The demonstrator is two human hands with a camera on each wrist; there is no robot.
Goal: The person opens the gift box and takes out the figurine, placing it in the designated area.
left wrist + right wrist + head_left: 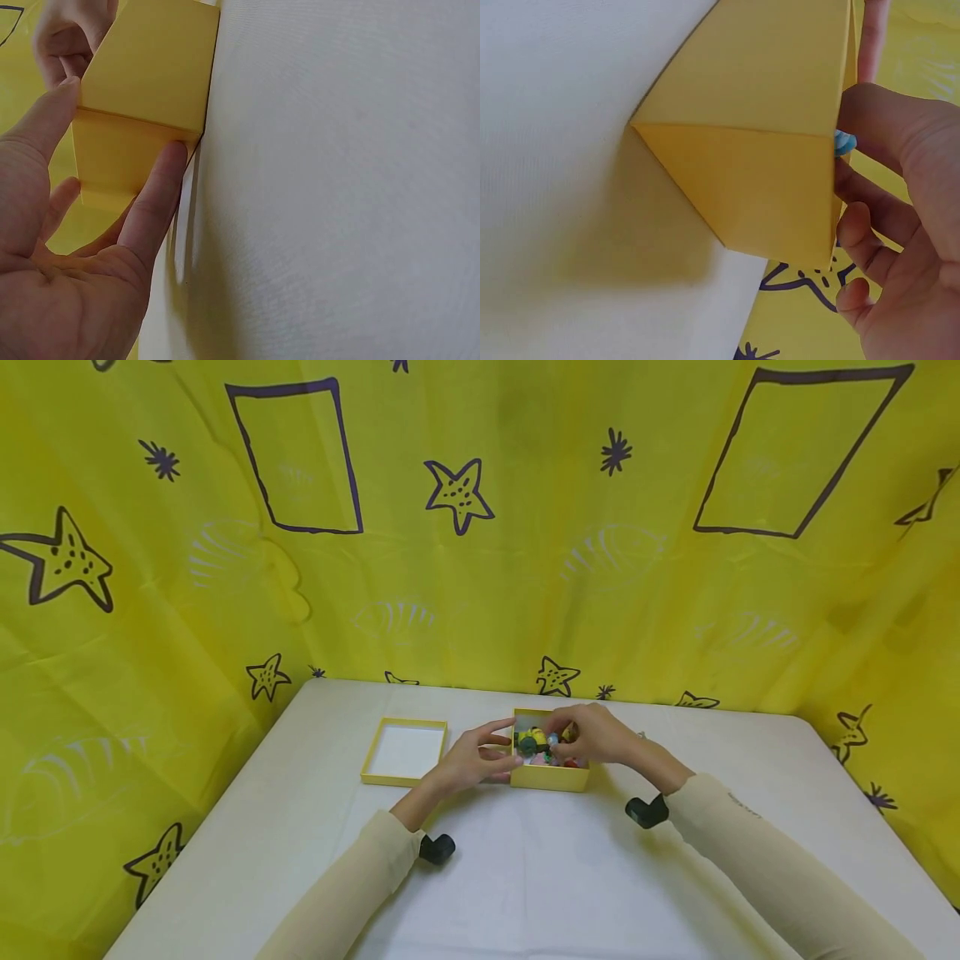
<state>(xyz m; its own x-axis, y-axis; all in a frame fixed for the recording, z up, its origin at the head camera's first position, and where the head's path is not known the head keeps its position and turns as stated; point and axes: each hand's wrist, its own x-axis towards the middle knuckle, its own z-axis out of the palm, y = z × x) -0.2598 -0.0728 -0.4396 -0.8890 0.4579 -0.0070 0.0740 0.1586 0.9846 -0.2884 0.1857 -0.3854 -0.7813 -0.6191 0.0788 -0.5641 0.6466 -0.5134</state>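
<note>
A yellow box (550, 779), uncovered at the top, holds several small colourful toys. My left hand (468, 762) steadies its left side with extended fingers. In the left wrist view the thumb meets the upper edge, and a fingertip (177, 154) presses low on the side wall. My right hand (597, 734) reaches over the far right rim into the box. A small light blue toy (845, 142) shows between its thumb and finger at the rim, pinched there; the fingertips are partly hidden by the wall. A yellow and dark green toy (533, 741) lies to the left.
A shallow yellow-edged lid (397, 781) with a white inside lies left of the box. Both stand on a table with a white cloth (570, 877). Behind and around hangs a yellow curtain (517, 577) printed with starfish. Dark wrist cameras (437, 849) jut out below both wrists.
</note>
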